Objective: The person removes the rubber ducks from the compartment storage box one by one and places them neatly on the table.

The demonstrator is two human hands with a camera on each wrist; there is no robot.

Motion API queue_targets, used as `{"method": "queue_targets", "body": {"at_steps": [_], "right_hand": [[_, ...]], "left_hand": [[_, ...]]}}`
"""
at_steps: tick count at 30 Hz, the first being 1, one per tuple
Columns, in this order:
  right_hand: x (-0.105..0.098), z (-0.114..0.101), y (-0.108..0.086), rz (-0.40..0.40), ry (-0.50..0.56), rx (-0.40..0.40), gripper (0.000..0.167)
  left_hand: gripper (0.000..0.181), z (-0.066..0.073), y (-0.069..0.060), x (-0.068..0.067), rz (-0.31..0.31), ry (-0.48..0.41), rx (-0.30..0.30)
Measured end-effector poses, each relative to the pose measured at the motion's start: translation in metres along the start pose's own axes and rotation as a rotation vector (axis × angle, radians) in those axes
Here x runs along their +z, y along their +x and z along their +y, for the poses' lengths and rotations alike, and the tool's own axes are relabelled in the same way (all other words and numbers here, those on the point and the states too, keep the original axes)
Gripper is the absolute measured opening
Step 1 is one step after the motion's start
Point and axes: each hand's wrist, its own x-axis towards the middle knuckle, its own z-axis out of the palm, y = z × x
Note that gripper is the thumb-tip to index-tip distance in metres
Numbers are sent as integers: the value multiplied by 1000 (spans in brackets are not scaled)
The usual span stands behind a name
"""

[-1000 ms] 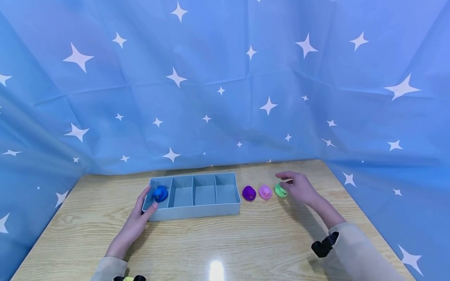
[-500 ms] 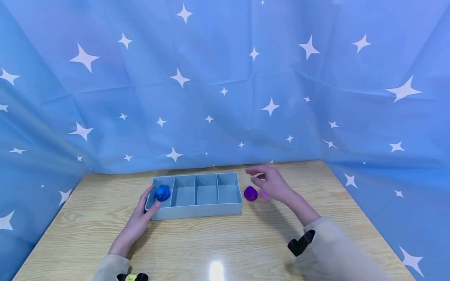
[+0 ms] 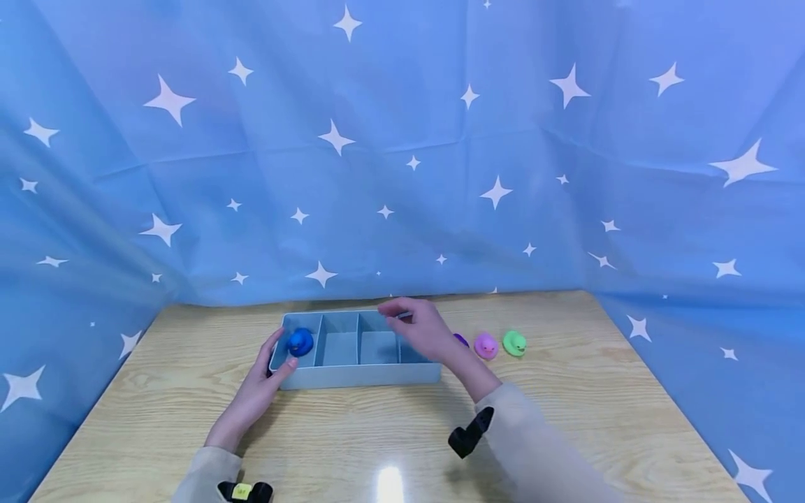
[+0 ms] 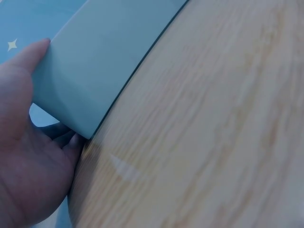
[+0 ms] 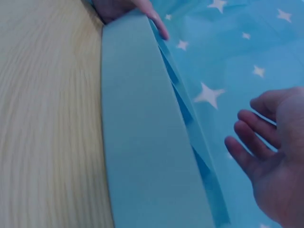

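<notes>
A long light-blue box [image 3: 361,377] with several compartments stands on the wooden table, a blue rubber duck [image 3: 300,342] in its leftmost one. My left hand [image 3: 256,388] grips the box's left end, its thumb on the front rim; in the left wrist view the other fingers reach round the end wall. Over the right part of the box hovers my right hand [image 3: 424,332], loosely bent fingers apart and holding nothing, as the right wrist view confirms. To the right of the box sit a purple duck [image 3: 462,339], mostly hidden, a pink duck [image 3: 486,346] and a green duck [image 3: 514,343].
The wooden table [image 3: 339,440] ends at the back and sides against a blue star-printed cloth [image 3: 390,175]. Each sleeve carries a black wrist device, one [image 3: 472,433] on the right and one [image 3: 245,491] on the left.
My right hand has swept left from the green duck, past the pink and purple ones, to above the box. The left hand keeps its grip. The head view has shifted slightly.
</notes>
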Motion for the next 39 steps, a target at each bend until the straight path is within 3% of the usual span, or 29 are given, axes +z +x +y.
{"method": "queue_targets", "body": {"at_steps": [10,17,31,39], "right_hand": [[60,-11,16,-101,46,20,26],[89,-17,21,-135,53,22,27],[108,-26,32,-166,-28,-29,28],[112,-25,38,-165,-47,-4,30]], "left_hand": [[74,-2,1,-3,6,-3,4],[74,-2,1,-4,-3,-10,-17],[74,-3,1,-2,-3,-30,12],[74,-2,0,-2,-6,-45,20]]}}
